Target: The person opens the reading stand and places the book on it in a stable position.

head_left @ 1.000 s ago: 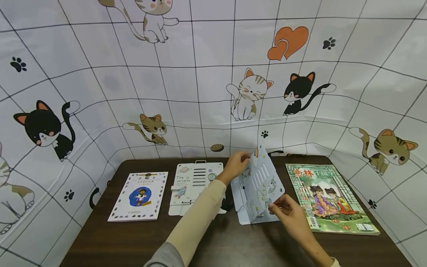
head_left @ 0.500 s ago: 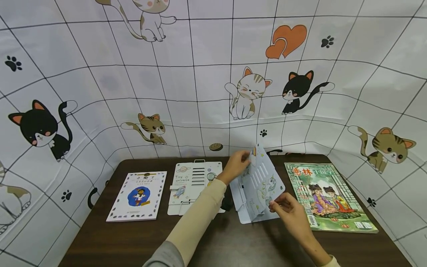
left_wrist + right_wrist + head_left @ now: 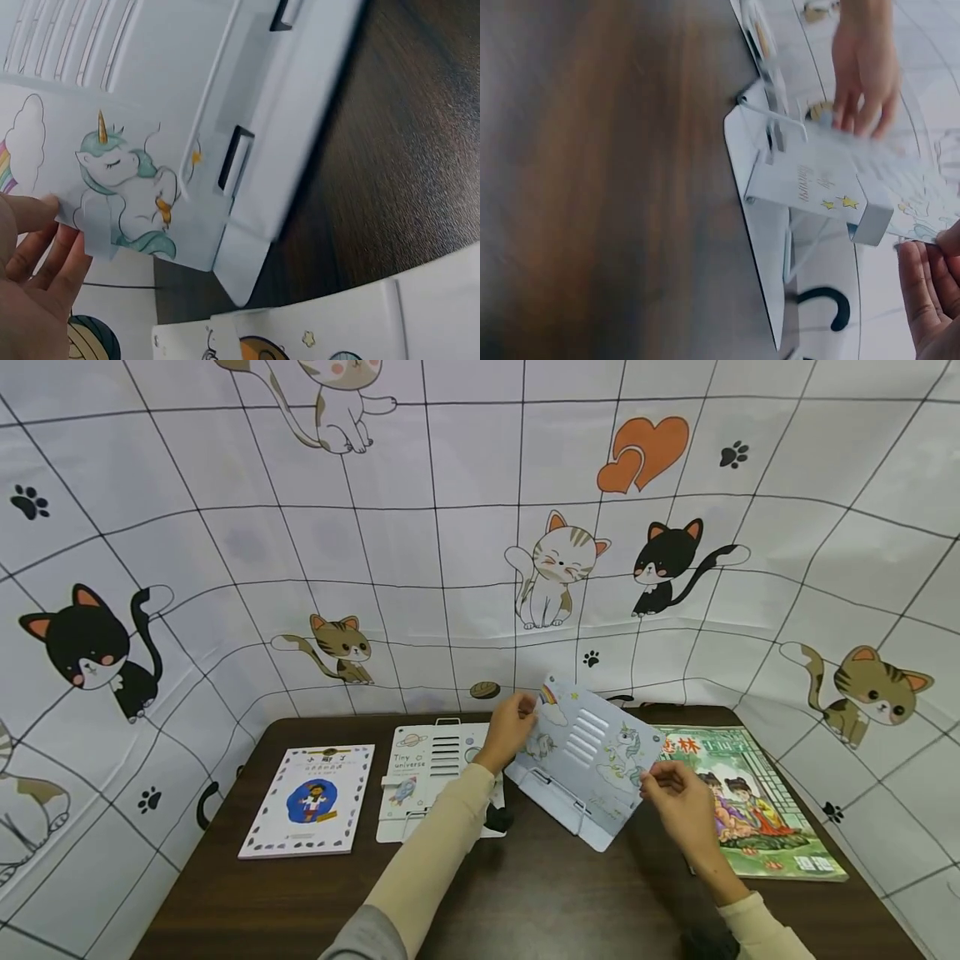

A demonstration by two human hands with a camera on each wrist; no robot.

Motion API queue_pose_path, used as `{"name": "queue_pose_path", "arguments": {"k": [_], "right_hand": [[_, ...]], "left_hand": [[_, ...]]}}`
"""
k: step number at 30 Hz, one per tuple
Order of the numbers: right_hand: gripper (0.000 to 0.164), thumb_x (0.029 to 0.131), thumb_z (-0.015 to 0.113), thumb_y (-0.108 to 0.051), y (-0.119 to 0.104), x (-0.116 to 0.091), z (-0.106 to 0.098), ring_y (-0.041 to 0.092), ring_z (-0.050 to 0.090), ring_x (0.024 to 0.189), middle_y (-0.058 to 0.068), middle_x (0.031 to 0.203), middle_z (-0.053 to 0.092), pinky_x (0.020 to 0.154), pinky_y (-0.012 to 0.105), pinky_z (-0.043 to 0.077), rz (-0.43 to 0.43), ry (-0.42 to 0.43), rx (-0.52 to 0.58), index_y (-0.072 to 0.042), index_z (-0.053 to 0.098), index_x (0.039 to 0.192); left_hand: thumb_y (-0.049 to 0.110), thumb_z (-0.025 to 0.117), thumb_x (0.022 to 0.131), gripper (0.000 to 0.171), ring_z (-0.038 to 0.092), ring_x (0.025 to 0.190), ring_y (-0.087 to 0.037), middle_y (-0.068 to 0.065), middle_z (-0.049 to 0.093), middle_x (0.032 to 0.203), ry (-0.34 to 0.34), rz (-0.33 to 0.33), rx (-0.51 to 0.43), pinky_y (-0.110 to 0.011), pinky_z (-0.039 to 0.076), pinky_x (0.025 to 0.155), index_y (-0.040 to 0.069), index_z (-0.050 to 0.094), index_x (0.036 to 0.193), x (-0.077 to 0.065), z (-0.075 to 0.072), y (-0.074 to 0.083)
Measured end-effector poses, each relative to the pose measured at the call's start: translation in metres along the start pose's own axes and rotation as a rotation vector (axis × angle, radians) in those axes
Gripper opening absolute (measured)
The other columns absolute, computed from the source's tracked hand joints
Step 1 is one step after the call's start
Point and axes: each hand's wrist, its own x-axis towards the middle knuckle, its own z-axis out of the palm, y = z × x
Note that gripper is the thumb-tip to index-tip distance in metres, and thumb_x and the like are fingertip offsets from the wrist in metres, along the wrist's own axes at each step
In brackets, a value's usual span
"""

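Observation:
A white book stand point(image 3: 592, 743) with unicorn and rainbow pictures has its slotted back plate raised and faces me at a slant over the table. My left hand point(image 3: 510, 727) pinches the plate's left edge; in the left wrist view that hand point(image 3: 37, 262) has its thumb on the printed front and fingers behind. At the opposite edge, my right hand point(image 3: 682, 802) grips between thumb and fingers, beside the standing unicorn. Wire page holders show along the stand's lower ledge. The right wrist view shows the stand point(image 3: 810, 176) from the side, its base plate angled away from the back plate.
A second white book stand point(image 3: 408, 785), printed "Tiny universe", lies flat, partly covered by my left sleeve. Left of it is a white book point(image 3: 315, 802) with a blue picture. A green magazine point(image 3: 772, 843) lies to the right on the dark table point(image 3: 517, 902), partly behind my right hand.
The unicorn stand has swung round from a side-on pose, so its printed plate faces me. My right hand has moved right and up with its edge; my left hand has shifted slightly left.

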Motion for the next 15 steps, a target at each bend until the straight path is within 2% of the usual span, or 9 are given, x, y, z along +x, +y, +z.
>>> {"name": "queue_pose_path", "arguments": {"k": [4,8,10,15], "right_hand": [[0.017,0.101,0.071,-0.004,0.003,0.021,-0.003,-0.004,0.068,0.074,0.028,0.101,0.074,0.069,0.017,0.06,0.013,-0.028,-0.06,0.009,0.065,0.109],[0.022,0.104,0.069,-0.011,0.012,0.044,-0.003,-0.007,0.066,0.078,0.027,0.107,0.073,0.07,0.017,0.06,0.027,-0.064,-0.121,0.008,0.064,0.115],[0.024,0.105,0.069,-0.013,0.016,0.055,-0.001,-0.009,0.064,0.077,0.027,0.109,0.073,0.07,0.015,0.059,0.03,-0.076,-0.139,0.008,0.065,0.117],[0.024,0.105,0.07,-0.015,0.025,0.081,0.006,-0.004,0.067,0.075,0.028,0.109,0.074,0.069,0.011,0.055,0.007,-0.092,-0.172,0.006,0.067,0.116]], "left_hand": [[0.002,0.068,0.101,0.018,0.072,0.108,-0.031,-0.018,0.073,0.114,0.012,0.004,-0.023,-0.041,0.06,0.095,0.0,0.067,0.119,-0.002,-0.006,-0.006],[0.005,0.071,0.101,0.018,0.072,0.104,-0.029,-0.017,0.073,0.114,0.021,-0.018,-0.038,-0.038,0.06,0.091,0.001,0.067,0.118,-0.004,-0.012,-0.015],[0.007,0.071,0.102,0.019,0.071,0.105,-0.029,-0.016,0.072,0.115,0.021,-0.04,-0.062,-0.037,0.06,0.091,0.002,0.067,0.12,-0.006,-0.014,-0.019],[0.012,0.069,0.104,0.021,0.069,0.11,-0.027,-0.013,0.071,0.119,0.002,-0.061,-0.128,-0.038,0.059,0.094,0.005,0.065,0.123,-0.017,-0.023,-0.024]]}}
